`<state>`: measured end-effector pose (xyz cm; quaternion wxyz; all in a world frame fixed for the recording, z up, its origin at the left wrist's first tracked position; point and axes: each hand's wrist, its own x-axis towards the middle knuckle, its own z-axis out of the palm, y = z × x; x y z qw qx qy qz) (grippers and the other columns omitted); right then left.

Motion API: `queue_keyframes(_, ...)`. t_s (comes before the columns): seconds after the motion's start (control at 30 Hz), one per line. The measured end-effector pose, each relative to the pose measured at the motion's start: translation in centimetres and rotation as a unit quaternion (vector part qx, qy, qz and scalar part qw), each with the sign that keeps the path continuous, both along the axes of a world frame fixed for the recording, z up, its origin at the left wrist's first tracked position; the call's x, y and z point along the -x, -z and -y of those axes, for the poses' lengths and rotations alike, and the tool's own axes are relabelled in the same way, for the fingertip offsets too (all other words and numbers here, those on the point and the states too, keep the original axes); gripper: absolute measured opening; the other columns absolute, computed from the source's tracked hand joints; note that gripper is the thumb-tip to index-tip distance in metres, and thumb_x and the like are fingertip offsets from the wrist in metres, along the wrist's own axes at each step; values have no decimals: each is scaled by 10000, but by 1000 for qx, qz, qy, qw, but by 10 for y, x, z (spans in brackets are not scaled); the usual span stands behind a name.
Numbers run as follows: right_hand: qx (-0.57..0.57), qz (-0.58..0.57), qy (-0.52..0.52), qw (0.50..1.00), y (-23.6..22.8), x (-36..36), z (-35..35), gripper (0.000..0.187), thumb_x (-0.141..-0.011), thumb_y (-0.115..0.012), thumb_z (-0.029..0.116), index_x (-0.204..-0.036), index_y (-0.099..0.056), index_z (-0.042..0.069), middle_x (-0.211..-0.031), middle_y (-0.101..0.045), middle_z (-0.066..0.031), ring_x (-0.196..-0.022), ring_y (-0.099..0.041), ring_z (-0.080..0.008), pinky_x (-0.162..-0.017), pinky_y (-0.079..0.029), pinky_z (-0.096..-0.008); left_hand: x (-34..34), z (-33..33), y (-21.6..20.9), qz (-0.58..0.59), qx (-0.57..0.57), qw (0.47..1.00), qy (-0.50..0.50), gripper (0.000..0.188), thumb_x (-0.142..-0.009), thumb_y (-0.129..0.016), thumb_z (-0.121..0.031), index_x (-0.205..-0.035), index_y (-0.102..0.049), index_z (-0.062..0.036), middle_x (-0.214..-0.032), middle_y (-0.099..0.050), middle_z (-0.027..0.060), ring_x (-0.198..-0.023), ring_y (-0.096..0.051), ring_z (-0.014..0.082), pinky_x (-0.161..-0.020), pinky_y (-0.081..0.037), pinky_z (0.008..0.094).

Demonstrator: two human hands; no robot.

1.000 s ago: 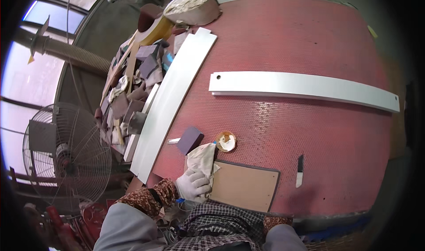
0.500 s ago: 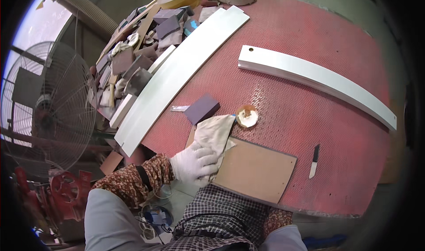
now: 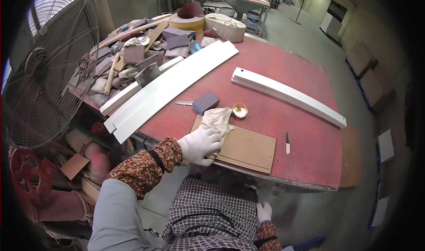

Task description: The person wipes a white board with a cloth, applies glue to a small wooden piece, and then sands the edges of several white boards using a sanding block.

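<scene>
My left hand (image 3: pixel 202 145), in a white knit glove, is closed over the lower end of a cream cloth (image 3: pixel 216 119) at the table's front edge. Under the cloth lies a flat brown board (image 3: pixel 249 148) with small holes near its corners. Just beyond are a purple-grey sanding block (image 3: pixel 206 103), a metal blade (image 3: pixel 183 103) and a small round tub of whitish paste (image 3: pixel 240 111). My right hand (image 3: pixel 264 211), also gloved, hangs beside the checked apron below the table edge, touching none of these things. Its fingers are too small to make out.
Long white panels (image 3: pixel 172 89) lie at the left and a white rail (image 3: pixel 287 95) at the right of the red table (image 3: pixel 310 149). A dark-and-light knife (image 3: pixel 287 143) sits near the front. Sanding blocks (image 3: pixel 177 42) are heaped far left, beside a large fan (image 3: pixel 46 74).
The view has tilted up, bringing more of the room in. My right hand now shows beside the apron, where only its sleeve showed before. The left hand stays at the cloth.
</scene>
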<state>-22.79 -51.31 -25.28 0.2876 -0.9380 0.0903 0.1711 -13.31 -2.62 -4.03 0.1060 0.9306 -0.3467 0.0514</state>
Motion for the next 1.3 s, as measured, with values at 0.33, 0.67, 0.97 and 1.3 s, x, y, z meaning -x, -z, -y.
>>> queue_keyframes(0.33,173,-388,-118,897,114,228,167,875,-1009,-593,580,-1671,-307,85,-1748,-249,-206,-1598,-274,-420,-1300,-271,-531,-15,13,-8,-24,53,998,17,539,-751,-769,-380,-1171,-677,-56,-1189,-649,136,-1196,-627,339,-1030,-466,530)
queue_keyframes(0.67,-21,-325,94,941,13,70,115,702,-1031,-552,478,-1572,-417,51,-1628,-389,-204,-1484,-398,-411,-1224,-351,-518,-32,16,-3,-31,102,994,-19,464,-664,-768,-287,-1081,-691,-99,-1103,-634,84,-1045,-665,310,-945,-525,503)
queue_keyframes(0.97,-38,-369,74,925,1,46,135,566,-1051,-515,386,-1483,-517,21,-1521,-515,-201,-1382,-511,-403,-1155,-423,-505,-30,17,-9,-35,90,994,-41,406,-696,-776,-301,-1051,-705,-118,-1065,-661,57,-974,-681,279,-839,-514,448)
queue_keyframes(1.3,-66,-371,45,925,39,12,150,457,-1074,-474,284,-1385,-627,-13,-1401,-655,-198,-1268,-635,-394,-1078,-503,-491,-14,15,-7,-24,112,992,-56,527,-728,-807,-377,-1166,-705,-102,-1170,-653,81,-1047,-680,312,-838,-532,465)
